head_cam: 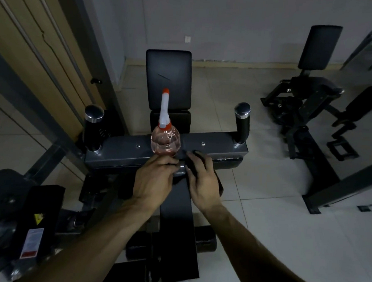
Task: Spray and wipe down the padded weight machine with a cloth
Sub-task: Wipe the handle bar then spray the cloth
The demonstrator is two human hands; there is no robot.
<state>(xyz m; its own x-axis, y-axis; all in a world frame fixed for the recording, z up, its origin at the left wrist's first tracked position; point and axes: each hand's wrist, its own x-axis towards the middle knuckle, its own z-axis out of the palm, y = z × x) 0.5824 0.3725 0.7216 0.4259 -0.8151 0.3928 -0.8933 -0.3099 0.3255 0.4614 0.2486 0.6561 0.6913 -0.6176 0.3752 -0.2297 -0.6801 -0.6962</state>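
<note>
A clear spray bottle (165,142) with pinkish liquid and a white and orange nozzle stands on the grey crossbar (213,145) of the padded weight machine. My left hand (155,180) grips the bottle's base from the near side. My right hand (202,178) lies with spread fingers on a dark cloth (218,185) pressed on the bar's near edge, just right of the bottle. The black back pad (168,79) rises beyond the bar. Two upright handles, one at the left (92,128) and one at the right (242,122), flank the bar.
A second padded machine (308,87) stands at the right on the tiled floor. A dark steel frame (346,183) slants along the right side. At the left are a wooden door, a grey post and a black weight guard with warning labels (33,236).
</note>
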